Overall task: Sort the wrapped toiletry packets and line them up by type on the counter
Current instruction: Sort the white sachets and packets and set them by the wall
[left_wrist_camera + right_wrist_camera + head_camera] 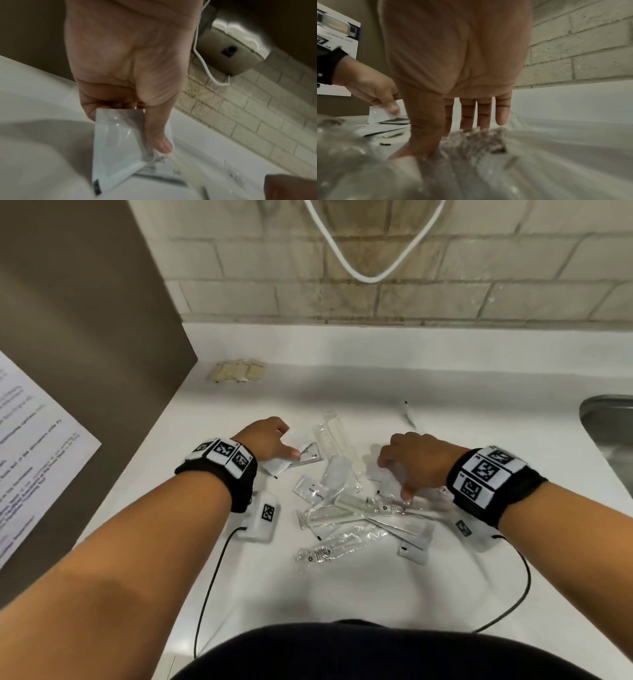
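A jumble of wrapped toiletry packets point(346, 508) lies mid-counter: combs in clear sleeves point(337, 445), a white toothpaste sachet point(313, 492) and crinkled clear bags point(339, 544). At the pile's left edge my left hand point(287, 455) pinches a small white sachet point(277, 466) between thumb and fingers; the left wrist view shows that sachet point(118, 142) hanging from the left hand point(145, 121) over another flat packet. My right hand point(394, 479) reaches down onto the pile's right side. In the right wrist view the right hand point(443, 139) has straight fingers touching crinkled clear wrap point(479, 140).
Small tan packets point(238, 370) sit in a row at the back left of the white counter point(445, 392). A steel sink point(606, 426) opens at the right. A brown side wall with a printed sheet point(34, 457) bounds the left; a brick wall with a white cable point(370, 265) stands behind.
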Demonstrator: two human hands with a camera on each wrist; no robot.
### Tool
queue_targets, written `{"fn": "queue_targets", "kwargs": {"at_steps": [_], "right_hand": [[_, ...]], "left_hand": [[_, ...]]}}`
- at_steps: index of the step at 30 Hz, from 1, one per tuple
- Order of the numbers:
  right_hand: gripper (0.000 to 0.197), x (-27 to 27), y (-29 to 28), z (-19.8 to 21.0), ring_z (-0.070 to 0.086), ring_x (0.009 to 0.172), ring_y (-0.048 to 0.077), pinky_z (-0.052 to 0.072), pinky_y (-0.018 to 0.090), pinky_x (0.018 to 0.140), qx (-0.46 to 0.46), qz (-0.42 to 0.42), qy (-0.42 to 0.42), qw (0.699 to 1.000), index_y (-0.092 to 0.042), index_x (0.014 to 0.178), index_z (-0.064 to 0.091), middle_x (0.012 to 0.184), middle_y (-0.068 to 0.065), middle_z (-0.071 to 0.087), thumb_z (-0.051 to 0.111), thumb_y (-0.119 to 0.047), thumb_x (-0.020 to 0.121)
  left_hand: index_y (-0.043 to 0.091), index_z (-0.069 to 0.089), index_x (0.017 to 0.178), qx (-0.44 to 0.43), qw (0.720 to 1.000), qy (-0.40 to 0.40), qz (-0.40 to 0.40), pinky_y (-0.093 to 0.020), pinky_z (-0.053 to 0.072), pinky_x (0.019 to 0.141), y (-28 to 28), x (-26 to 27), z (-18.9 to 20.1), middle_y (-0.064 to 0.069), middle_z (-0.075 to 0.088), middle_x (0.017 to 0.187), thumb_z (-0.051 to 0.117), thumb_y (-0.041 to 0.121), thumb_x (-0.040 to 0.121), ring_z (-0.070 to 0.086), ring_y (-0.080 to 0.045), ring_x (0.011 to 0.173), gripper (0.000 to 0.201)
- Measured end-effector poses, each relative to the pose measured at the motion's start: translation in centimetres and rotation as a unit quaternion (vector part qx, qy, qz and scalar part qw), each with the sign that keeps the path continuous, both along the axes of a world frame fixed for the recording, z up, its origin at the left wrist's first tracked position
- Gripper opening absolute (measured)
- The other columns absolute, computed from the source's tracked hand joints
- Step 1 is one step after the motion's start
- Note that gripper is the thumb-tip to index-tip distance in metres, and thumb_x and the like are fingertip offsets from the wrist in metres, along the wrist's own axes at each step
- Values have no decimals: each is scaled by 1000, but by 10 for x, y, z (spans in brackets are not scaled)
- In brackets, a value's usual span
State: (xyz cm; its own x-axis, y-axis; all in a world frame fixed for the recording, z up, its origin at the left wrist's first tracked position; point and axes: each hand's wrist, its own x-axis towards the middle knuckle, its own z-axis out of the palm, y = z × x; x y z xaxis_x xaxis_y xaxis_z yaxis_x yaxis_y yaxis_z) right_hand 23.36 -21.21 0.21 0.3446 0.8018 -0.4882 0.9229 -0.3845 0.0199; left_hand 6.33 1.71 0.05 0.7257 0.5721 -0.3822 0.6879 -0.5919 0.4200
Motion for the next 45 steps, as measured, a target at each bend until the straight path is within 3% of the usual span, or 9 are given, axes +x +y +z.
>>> {"fn": "queue_targets", "kwargs": {"at_steps": [8,16,23,26,28,32,34,39,45], "right_hand": [[34,9,-2,-8,54,71,14,39,27,62,6,-99,93,991,-25,83,47,78,-8,60,78,-34,75],[32,26,-21,6,55,75,18,37,27,62,103,-170,107,974,-12,75,57,80,5,62,58,-40,90],[19,33,-39,42,48,56,11,37,19,53,384,-275,203,858,-14,72,59,65,-2,57,65,-23,88],[15,17,-35,65,50,49,7,40,18,51,417,-261,319,810,-14,72,61,65,1,66,69,-8,83],[18,0,-28,72,51,49,9,40,22,50,409,-238,352,807,-15,70,60,64,2,67,72,-5,80],[17,-26,-20,65,50,46,11,39,26,49,421,-244,351,800,-11,72,58,60,4,62,74,-7,78],[8,-25,-31,59,53,48,10,42,22,48,413,-263,312,814,-10,80,63,66,1,66,71,-10,82],[9,-9,-84,18,59,84,13,40,23,71,143,-166,81,972,-25,89,69,85,-11,61,68,-22,80],[32,2,-119,-16,54,94,21,44,30,75,112,-193,11,975,-26,105,62,100,-4,47,72,-39,77]], "left_hand": [[11,55,122,77,991,93,-54,-33,47,90,-1,7,-13,-6,60,118,73,53,74,57,-25,109,66],[12,56,84,63,998,5,0,-31,37,60,-7,-13,-5,-7,59,87,74,45,76,54,-22,75,38],[19,51,101,-242,927,-264,110,-50,54,88,-40,-9,13,-8,70,84,59,21,94,70,-30,88,11],[17,56,111,-284,916,-278,50,-37,54,78,-75,10,36,-7,67,89,52,46,94,70,-22,84,34],[20,61,119,-368,889,-272,8,-41,50,92,-97,20,45,-14,68,111,57,59,84,67,-27,103,52],[10,62,109,-410,873,-259,-42,-30,57,74,-131,31,43,-4,71,95,60,14,91,71,-16,83,18],[7,60,108,-397,884,-248,-7,-29,58,61,-138,27,39,-9,72,90,55,0,92,73,-18,72,18],[24,61,103,-140,976,-161,-37,-30,52,71,-126,14,26,2,69,96,52,26,93,66,-12,75,13],[20,57,97,15,979,-63,-192,-31,43,66,-146,12,13,0,64,91,50,32,93,60,-19,82,15]]}}
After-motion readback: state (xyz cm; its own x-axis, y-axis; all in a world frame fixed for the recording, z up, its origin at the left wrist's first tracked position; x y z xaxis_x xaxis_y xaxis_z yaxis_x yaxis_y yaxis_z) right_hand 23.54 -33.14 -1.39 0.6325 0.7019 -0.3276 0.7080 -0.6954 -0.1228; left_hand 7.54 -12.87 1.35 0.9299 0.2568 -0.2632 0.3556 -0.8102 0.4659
